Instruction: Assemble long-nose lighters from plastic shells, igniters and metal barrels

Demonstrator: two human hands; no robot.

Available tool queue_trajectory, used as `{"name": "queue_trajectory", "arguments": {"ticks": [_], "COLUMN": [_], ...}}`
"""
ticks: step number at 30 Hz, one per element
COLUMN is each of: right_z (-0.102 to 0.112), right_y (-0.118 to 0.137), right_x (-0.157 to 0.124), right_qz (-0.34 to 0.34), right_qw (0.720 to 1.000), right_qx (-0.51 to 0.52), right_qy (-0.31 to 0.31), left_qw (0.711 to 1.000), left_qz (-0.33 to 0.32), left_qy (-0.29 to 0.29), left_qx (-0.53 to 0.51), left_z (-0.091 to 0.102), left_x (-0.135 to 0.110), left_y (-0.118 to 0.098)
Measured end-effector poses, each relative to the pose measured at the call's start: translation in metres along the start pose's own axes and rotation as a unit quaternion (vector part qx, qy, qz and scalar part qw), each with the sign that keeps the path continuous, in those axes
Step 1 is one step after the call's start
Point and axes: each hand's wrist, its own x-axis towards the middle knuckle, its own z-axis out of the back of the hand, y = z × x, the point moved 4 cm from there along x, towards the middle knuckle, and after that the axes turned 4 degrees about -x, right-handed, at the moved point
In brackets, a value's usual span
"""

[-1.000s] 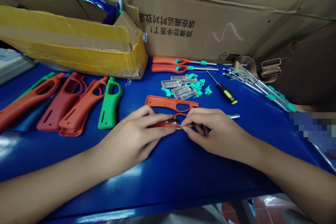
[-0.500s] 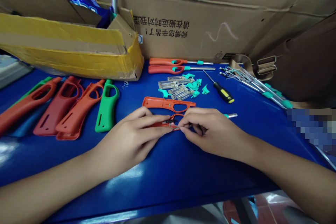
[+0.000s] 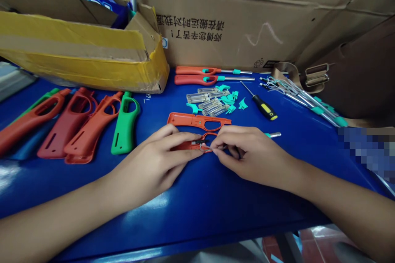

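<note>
An orange lighter casing half (image 3: 184, 145) lies on the blue table with its inside facing up and a small black part (image 3: 202, 142) in it. My left hand (image 3: 157, 158) grips this casing, its fingers pressed along the handle beside the black part. Close to the trigger loop, my right hand (image 3: 243, 146) is closed in a pinch on a thin wire (image 3: 207, 147). A metal lighter tube (image 3: 274, 134) with a teal collar shows beyond my right hand; the hand hides its other end. Just behind lies a second orange casing half (image 3: 191, 120), open side up.
Clear fuel tanks (image 3: 212, 104) and teal triggers (image 3: 228, 99) are heaped behind. Further right lie a screwdriver (image 3: 263, 107) and wired metal tubes (image 3: 311, 104). Two assembled lighters (image 3: 197, 79) rest by the cardboard (image 3: 191, 49). Several casings (image 3: 125, 125) and a yellow-taped box (image 3: 92, 70) occupy the left.
The view has shifted slightly. Both hands keep nearly the same place and grip, with only a slight shift of the fingers at the wire.
</note>
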Motion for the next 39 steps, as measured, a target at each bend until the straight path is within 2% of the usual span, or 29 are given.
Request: {"name": "queue_trajectory", "arguments": {"ticks": [7, 13, 22, 33, 39], "right_z": [0.008, 0.008, 0.01, 0.012, 0.011], "right_y": [-0.008, -0.005, -0.005, -0.005, -0.006], "right_x": [0.0, -0.001, 0.0, 0.001, 0.001], "right_qz": [-0.084, -0.041, -0.027, -0.032, -0.048], "right_qw": [0.994, 0.998, 0.999, 0.999, 0.999], "right_qx": [0.067, 0.034, 0.035, 0.02, 0.024], "right_qy": [0.006, 0.019, 0.002, -0.012, 0.008], "left_qw": [1.0, 1.0, 1.0, 1.0, 1.0], "left_qz": [-0.005, -0.01, -0.007, -0.005, -0.003], "left_qy": [0.011, 0.011, 0.014, 0.004, 0.003], "left_qx": [0.007, 0.017, 0.017, 0.014, 0.021], "left_z": [0.002, 0.001, 0.001, 0.001, 0.001], "left_x": [0.0, -0.001, -0.001, -0.001, 0.0], "left_y": [-0.002, -0.002, -0.002, -0.003, -0.002]}}
